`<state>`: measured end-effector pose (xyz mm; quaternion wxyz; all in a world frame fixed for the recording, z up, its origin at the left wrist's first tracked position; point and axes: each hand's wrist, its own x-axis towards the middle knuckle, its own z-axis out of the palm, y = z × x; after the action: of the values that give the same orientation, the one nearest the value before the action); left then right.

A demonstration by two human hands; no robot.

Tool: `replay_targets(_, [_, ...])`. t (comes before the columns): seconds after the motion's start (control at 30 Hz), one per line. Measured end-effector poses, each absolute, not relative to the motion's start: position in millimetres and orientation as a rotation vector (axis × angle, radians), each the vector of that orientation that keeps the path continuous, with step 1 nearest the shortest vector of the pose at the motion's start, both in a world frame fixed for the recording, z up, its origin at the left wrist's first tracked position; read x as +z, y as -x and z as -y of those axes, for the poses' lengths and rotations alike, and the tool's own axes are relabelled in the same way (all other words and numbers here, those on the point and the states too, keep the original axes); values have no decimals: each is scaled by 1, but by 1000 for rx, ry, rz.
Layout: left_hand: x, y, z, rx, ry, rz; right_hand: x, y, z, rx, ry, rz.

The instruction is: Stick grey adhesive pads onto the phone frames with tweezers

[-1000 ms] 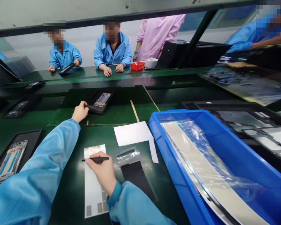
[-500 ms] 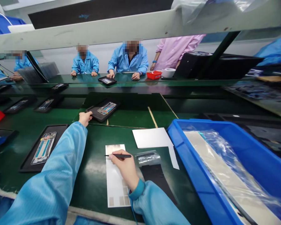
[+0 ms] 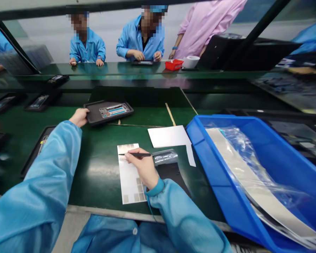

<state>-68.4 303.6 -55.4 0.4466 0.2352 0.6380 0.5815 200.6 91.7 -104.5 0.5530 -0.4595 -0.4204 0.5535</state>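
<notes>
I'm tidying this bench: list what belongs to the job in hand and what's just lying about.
Likely in use:
tray, in the left hand
phone frame, in the tray
tool, in the right hand
patched sheet, beneath the tool

Apparently just lying about:
white paper
plastic packet
black sheet
blue bin

I could see that the one camera sat on the person's head, facing forward and down over the bench [image 3: 100, 189], low enough to catch the wearer's own jacket [image 3: 113, 235] at the bottom edge. It looked along both sleeves [image 3: 55, 168] from close behind to the left hand [image 3: 79, 117] and right hand [image 3: 144, 169], took in a blue bin [image 3: 218, 175] nearby at right, and reached co-workers [image 3: 87, 47] farther off.
</notes>
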Motion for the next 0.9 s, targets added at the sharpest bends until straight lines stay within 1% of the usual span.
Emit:
replay_targets(0.2, [-38, 121, -271, 934, -667, -1588, -75, -226, -86, 1215, 1011, 906])
replay_targets(0.37, [-28, 102, -251, 427, -838, -1521, -58, -243, -73, 1242, 1047, 949])
replay_targets(0.47, [-27, 78, -245, 3, -1192, -1480, -60, -251, -57, 1251, 1111, 1041])
replay_targets(0.57, [-32, 61, -238, -356, -1719, -1388, -65, -257, -35, 1266, 1235, 1172])
replay_targets(0.63, [-34, 53, -227, -417, -2119, -1402, -69, -258, -20, 1274, 1305, 1266])
replay_targets(0.73, [-28, 37, -197, -237, -2564, -1402, -78, -258, -1, 1252, 1355, 1380])
replay_targets(0.8, [-23, 20, -173, -103, -2642, -1207, -84, -256, 6, 1231, 1359, 1433])
replay_targets(0.9, [-25, -8, -138, -41, -2624, -848, -93, -252, 11, 1175, 1356, 1501])
